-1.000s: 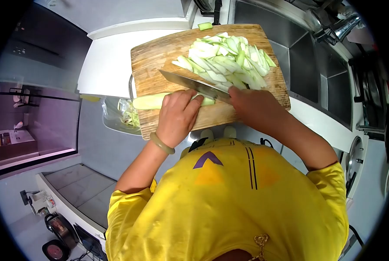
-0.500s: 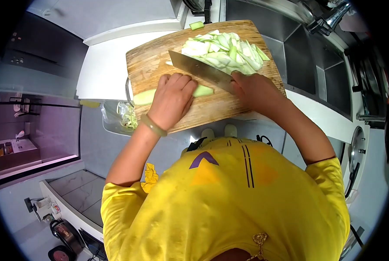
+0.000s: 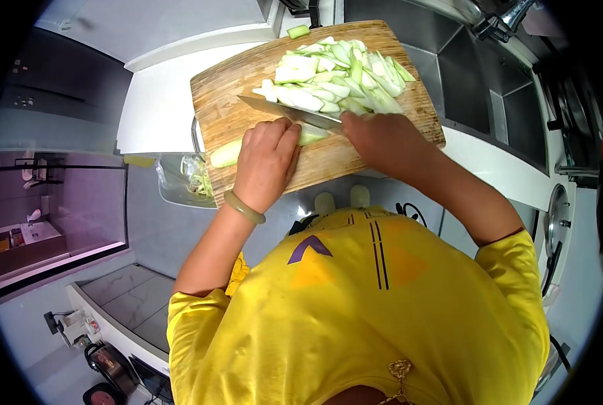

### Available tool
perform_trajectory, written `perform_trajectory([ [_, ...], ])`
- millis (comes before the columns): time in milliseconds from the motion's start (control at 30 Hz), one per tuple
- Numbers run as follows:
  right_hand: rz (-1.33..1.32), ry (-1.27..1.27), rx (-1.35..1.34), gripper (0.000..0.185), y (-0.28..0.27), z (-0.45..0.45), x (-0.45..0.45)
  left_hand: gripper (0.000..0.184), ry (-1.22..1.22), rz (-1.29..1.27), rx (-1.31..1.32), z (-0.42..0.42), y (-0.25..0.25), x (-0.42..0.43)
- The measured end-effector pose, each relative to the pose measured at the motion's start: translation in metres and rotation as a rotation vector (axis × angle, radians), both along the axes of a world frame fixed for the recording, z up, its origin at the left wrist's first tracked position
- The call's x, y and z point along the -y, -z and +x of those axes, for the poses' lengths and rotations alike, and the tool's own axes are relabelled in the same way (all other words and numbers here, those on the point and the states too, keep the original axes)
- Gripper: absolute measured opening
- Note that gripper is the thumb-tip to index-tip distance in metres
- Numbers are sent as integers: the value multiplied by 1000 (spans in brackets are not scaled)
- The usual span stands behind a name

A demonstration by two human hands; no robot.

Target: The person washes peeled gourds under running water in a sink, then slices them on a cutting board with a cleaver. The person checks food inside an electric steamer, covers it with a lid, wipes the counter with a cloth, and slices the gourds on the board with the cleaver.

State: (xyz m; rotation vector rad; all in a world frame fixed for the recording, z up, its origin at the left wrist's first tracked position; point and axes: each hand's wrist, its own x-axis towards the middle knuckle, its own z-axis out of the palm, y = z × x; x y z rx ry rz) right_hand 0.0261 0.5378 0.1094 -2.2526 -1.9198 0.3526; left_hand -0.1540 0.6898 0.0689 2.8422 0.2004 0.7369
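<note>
On the wooden cutting board, a peeled pale green vegetable lies lengthwise near the front edge. My left hand, a bangle at its wrist, presses down on it with curled fingers. A cleaver is gripped by its handle in my right hand; the handle is hidden in the fingers. The blade points left, between the vegetable and a pile of pale green slices behind it. A short green piece sits at the board's back edge.
A steel sink with a faucet is at the back right. Left of the board is a white counter. Below its edge, a lined bin holds peelings. A pot lid stands at the far right.
The blade rose over the slices' edge, then came down and to the left, closer to the left hand. More slices lie at the pile's left edge. The left hand still rests on the vegetable.
</note>
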Motion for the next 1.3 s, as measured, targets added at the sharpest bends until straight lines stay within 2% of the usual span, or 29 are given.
perform_trajectory([
  [67,-70,23,-44,13,-18,-1,1,35,-28,8,-38,-2,-2,1],
  [367,-60,-5,-100,16,-4,-9,-3,30,-1,-11,-16,-16,1,13],
  [467,-84,2,-122,17,-27,-15,5,30,0,-17,-14,-19,4,14],
  [567,26,-40,-134,18,3,-20,1,35,25,2,-23,-19,1,15],
  [667,10,-10,-183,18,0,-20,-3,39,-12,-30,-77,-25,-8,9],
  [767,0,61,-165,19,7,-10,-2,43,-6,65,-156,-24,-12,-3],
  [867,33,81,-126,20,8,4,4,43,6,95,-192,-7,-23,-21],
  [933,-2,109,-89,20,5,7,7,38,28,-72,-275,7,-42,-44],
  [967,-53,134,-66,20,5,7,9,26,54,-138,-127,16,-43,-60],
  [1033,-61,168,-80,20,8,9,8,17,-101,-409,-205,49,-58,-80],
  [1100,-76,194,-92,20,9,9,8,20,-157,-305,-180,91,-56,-106],
  [1167,-93,215,-117,21,8,7,9,24,-69,-195,-145,135,-29,-141],
  [1233,-111,233,-148,22,4,7,9,32,-108,-274,-262,172,-11,-151],
  [1267,-102,255,-185,22,5,9,11,38,-120,-171,-300,185,-4,-152],
  [1300,-94,274,-222,23,6,12,12,38,-119,-172,-294,194,-3,-151],
])
